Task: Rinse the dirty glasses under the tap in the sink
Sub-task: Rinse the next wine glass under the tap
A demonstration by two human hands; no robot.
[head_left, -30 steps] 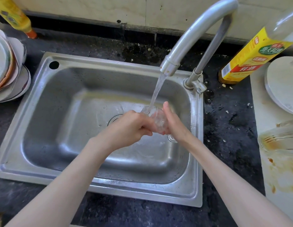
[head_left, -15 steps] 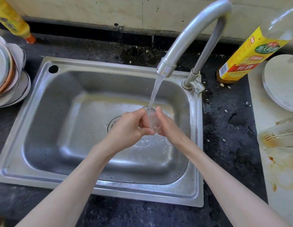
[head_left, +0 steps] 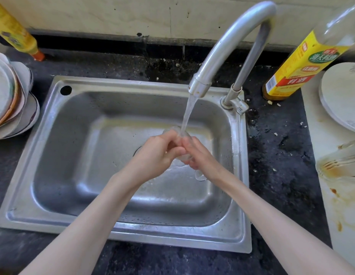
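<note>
Both hands, left hand (head_left: 152, 153) and right hand (head_left: 200, 155), clasped one glass (head_left: 179, 133) under the running tap (head_left: 222, 48) mid-sink, while another stained glass (head_left: 339, 165) waited unrinsed at the counter's right edge.

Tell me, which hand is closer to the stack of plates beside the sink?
The left hand. It grips the glass over the middle of the sink, on the plates' side. The right hand holds the glass from the far side, farther from the plates.
</note>
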